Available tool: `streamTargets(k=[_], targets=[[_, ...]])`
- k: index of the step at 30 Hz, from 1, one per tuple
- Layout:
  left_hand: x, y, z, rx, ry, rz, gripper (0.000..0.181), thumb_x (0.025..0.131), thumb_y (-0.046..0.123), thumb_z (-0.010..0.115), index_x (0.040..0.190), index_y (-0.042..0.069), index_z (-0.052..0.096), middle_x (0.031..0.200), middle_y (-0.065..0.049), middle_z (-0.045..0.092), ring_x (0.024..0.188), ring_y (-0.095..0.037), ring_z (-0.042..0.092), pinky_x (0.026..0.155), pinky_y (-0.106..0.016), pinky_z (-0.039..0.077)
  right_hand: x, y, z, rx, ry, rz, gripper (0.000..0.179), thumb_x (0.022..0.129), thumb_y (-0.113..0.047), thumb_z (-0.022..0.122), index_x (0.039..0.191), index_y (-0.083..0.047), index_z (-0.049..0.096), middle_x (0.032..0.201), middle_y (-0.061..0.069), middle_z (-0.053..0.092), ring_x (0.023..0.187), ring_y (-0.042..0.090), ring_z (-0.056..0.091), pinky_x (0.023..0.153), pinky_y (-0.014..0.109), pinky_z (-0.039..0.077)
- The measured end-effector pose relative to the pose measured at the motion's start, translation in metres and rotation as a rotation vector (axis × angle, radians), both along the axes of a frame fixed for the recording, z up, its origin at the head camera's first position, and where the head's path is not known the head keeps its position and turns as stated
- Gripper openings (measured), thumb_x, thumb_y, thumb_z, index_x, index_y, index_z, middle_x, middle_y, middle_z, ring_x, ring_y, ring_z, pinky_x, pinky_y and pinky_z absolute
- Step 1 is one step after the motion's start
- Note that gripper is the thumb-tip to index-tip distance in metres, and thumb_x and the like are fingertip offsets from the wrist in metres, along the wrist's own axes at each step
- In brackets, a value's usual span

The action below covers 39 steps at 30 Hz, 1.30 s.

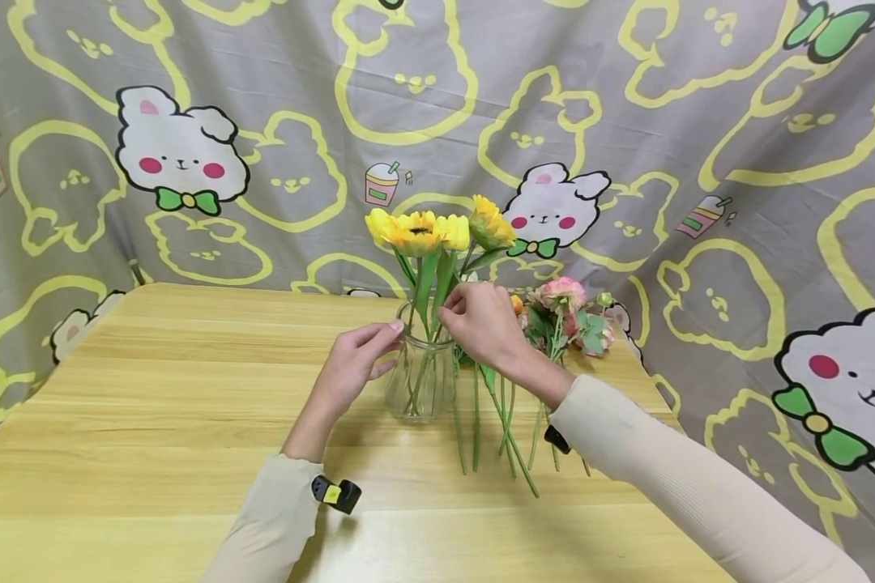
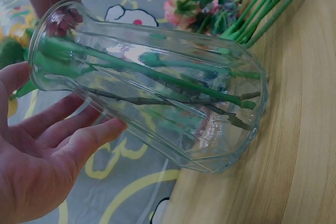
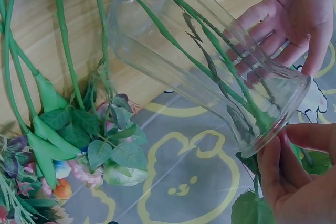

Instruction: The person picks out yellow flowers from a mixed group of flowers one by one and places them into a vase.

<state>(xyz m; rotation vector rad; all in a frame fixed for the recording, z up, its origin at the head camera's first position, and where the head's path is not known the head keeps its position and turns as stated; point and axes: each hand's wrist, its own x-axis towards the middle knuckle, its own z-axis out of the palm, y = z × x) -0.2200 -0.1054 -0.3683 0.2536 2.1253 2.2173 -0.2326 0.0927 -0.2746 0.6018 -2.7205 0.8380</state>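
Note:
A clear ribbed glass vase (image 1: 421,397) stands upright on the table. In it are yellow tulips (image 1: 454,233) and a sunflower (image 1: 416,235), with a second sunflower (image 1: 492,225) leaning to the right. My left hand (image 1: 355,359) rests on the vase's left side near the neck. Its thumb touches the rim, and its loosely extended fingers (image 2: 89,137) lie along the glass. At the mouth of the vase my right hand (image 1: 484,320) pinches a flower stem between thumb and fingertips. The exact pinch point is partly hidden. Several stems (image 2: 173,82) cross inside the glass.
Right of the vase lie several loose flowers, including pink blossoms (image 1: 561,295), their green stems (image 1: 506,429) pointing toward the table's near edge. The wooden table (image 1: 160,413) backs onto a grey patterned curtain (image 1: 292,81).

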Motion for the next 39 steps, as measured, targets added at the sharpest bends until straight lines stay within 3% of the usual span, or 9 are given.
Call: streamTargets(k=[13,22,31,39], targets=[[0.000,0.000,-0.001,-0.005,-0.002,0.005,0.058,0.100,0.049,0.061,0.132,0.000,0.063,0.137,-0.017,0.060,0.133,-0.033,0.057,0.103,-0.039,0.056,0.000,0.002,0.001,-0.031,-0.005,-0.013,0.011,0.094,-0.012,0.070,0.094,-0.002,0.074,0.084,0.011,0.076,0.066,0.018,0.071,0.063,0.032,0.063],[-0.001,0.000,-0.001,-0.006,0.006,0.002,0.058,0.100,0.049,0.061,0.131,0.000,0.063,0.136,-0.017,0.060,0.133,-0.032,0.057,0.103,-0.038,0.057,-0.011,0.024,0.004,-0.075,0.084,-0.088,0.007,0.092,-0.011,0.070,0.089,-0.004,0.071,0.078,0.010,0.074,0.065,0.021,0.068,0.065,0.038,0.060],[-0.001,0.000,-0.001,-0.004,0.003,0.003,0.058,0.101,0.048,0.061,0.131,-0.001,0.063,0.136,-0.018,0.060,0.133,-0.033,0.057,0.102,-0.038,0.057,-0.027,0.057,-0.014,-0.054,0.040,-0.145,0.007,0.090,-0.009,0.068,0.085,-0.004,0.071,0.078,0.012,0.072,0.061,0.021,0.064,0.061,0.036,0.059],[0.000,0.000,-0.001,-0.011,0.008,0.007,0.057,0.101,0.048,0.061,0.131,-0.001,0.063,0.137,-0.018,0.060,0.132,-0.033,0.057,0.103,-0.038,0.056,-0.036,0.077,-0.033,0.013,-0.002,-0.211,0.011,0.091,-0.011,0.068,0.089,-0.001,0.072,0.077,0.015,0.072,0.055,0.019,0.059,0.050,0.028,0.048]])
